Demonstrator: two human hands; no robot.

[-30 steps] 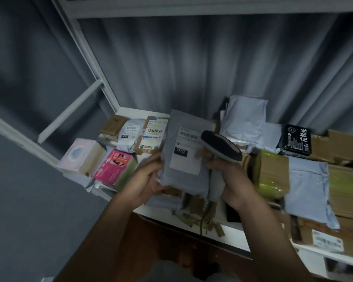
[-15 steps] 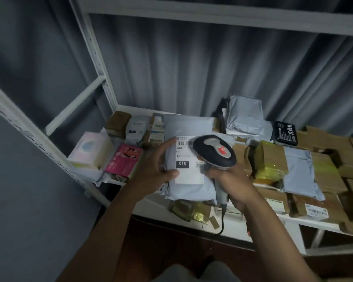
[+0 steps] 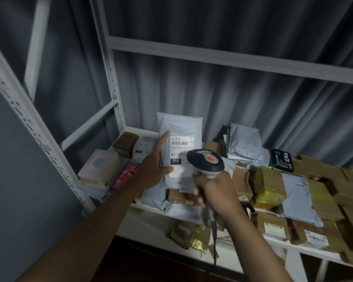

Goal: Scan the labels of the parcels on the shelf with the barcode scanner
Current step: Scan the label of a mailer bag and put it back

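The left hand [image 3: 154,167] holds one grey parcel [image 3: 179,135] upright over the shelf [image 3: 151,231], its grip pinching the left edge so the white label [image 3: 180,153] faces out and nothing covers the barcode. The right hand [image 3: 214,192] has its grip wrapped round the handle of the one barcode scanner [image 3: 205,160], head just in front of the label's lower right, probably so it can read the label. Many more parcels wait on the shelf: about four other grey bags and lots of brown boxes, too jumbled to count surely.
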